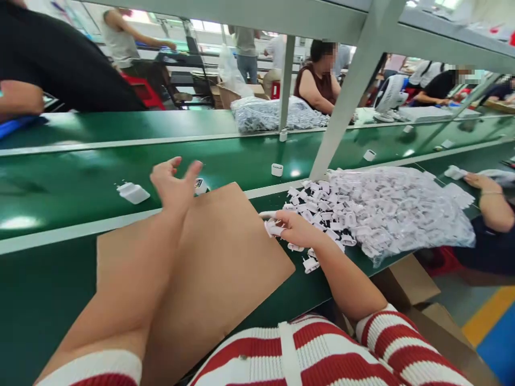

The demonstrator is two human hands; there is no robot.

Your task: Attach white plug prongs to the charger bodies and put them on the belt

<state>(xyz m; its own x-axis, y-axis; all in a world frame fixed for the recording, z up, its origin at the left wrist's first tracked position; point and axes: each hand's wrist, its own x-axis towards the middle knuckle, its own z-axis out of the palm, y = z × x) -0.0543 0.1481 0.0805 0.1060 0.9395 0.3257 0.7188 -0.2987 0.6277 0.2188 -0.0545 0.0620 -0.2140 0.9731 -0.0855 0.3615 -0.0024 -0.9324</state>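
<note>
My left hand (174, 181) reaches over the green conveyor belt (72, 182), thumb and fingers apart, with nothing seen in it. Just right of it, a white housing with a dark inside (200, 186) is partly hidden behind the cardboard sheet (225, 257). A white charger piece with prongs (133, 193) lies on the belt to the left. At the cardboard's right edge, my right hand (295, 228) pinches a white plastic plug piece (274, 229). Beside that hand, many loose white plug pieces (322, 206) spill from a clear plastic bag (410, 214).
More white housings (277, 170) sit along the belt. A slanted grey post (346, 91) stands beyond the loose pieces. Across the belt is another filled bag (265, 113). A co-worker's hand (480, 182) is at the right; cardboard boxes (414, 279) stand below the table edge.
</note>
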